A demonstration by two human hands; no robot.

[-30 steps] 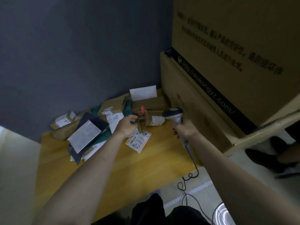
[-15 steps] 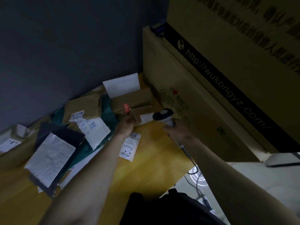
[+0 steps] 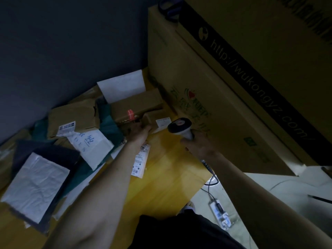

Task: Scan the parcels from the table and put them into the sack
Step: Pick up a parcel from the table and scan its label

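Note:
Several parcels lie in a heap on the yellow wooden table (image 3: pixel 161 177). My left hand (image 3: pixel 139 133) reaches into the heap and rests on a small brown box (image 3: pixel 155 121) with a white label; whether the fingers grip it is unclear. A long brown box (image 3: pixel 136 103) with red tape lies just behind. My right hand (image 3: pixel 196 146) holds a grey barcode scanner (image 3: pixel 180 127), its head pointing at the small box. A white labelled bag (image 3: pixel 141 161) lies under my left forearm. No sack is in view.
Large cardboard cartons (image 3: pixel 224 87) stand stacked along the table's right side. Brown, white, teal and dark mailers (image 3: pixel 37 182) cover the left of the table. The scanner cable (image 3: pixel 209 177) drops to a power strip (image 3: pixel 220 212) on the pale floor. A dark wall stands behind.
The camera has moved closer and tilted down. My left hand reached further right, onto the small brown box. The scanner stayed pointed at that box.

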